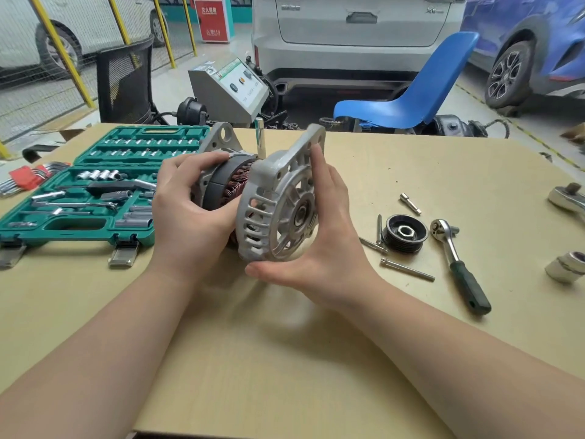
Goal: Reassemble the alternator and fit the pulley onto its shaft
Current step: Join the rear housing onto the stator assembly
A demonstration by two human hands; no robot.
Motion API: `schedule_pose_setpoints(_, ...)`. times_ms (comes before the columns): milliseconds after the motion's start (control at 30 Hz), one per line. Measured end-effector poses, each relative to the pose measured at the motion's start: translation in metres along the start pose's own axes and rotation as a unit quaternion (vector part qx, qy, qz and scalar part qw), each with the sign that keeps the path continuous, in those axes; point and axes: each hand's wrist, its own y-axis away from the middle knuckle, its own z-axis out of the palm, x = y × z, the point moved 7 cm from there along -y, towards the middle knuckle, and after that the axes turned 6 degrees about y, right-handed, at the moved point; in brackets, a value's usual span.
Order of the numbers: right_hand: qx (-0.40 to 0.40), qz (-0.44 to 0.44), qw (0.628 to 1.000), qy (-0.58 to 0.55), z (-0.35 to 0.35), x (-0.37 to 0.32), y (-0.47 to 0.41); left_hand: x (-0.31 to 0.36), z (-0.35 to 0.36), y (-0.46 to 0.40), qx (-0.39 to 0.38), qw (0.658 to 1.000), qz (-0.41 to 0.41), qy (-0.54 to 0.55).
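Alternator body: the grey cast-aluminium alternator body (218, 172), with a dark stator ring and reddish copper windings showing, is held above the table at the centre of the frame, its mounting ear pointing up toward the top.
Front cover: the silver slotted aluminium end cover (278, 213) with a bearing in its middle sits tilted against the windings, on the right side of the body; whether it is fully seated cannot be told.
Left hand: the left hand (186, 210) grips the body from the left, fingers curled over the top and thumb pressed along the stator ring.
Right hand: the right hand (319, 248) cups the cover from the right, fingers fairly straight up its rim and thumb under its lower edge.
Pulley: the black ribbed pulley with a silver nut in its hub (404, 233) lies flat on the table, right of centre, apart from both hands.
Bolts: long silver through-bolts (406, 269) lie beside the pulley, on its left and lower side.
Ratchet: a chrome ratchet wrench with a dark green handle (459, 264) lies just right of the pulley.
Socket set: an open green plastic case of chrome sockets and bits (95, 188) fills the left of the frame.
Hex keys: a red-holdered set of hex keys (28, 177) lies at the far left edge.
Table: the tan wooden tabletop (285, 359) carries everything.
Background: a blue plastic chair (418, 93) stands in the upper right, behind the table.
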Motion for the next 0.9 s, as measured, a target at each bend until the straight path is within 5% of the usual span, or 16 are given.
schedule_pose_setpoints(900,-0.034,-0.015,0.998,0.051,0.002,-0.012,-0.004,-0.003,-0.004,-0.002,0.007,1.0,-0.013,0.025)
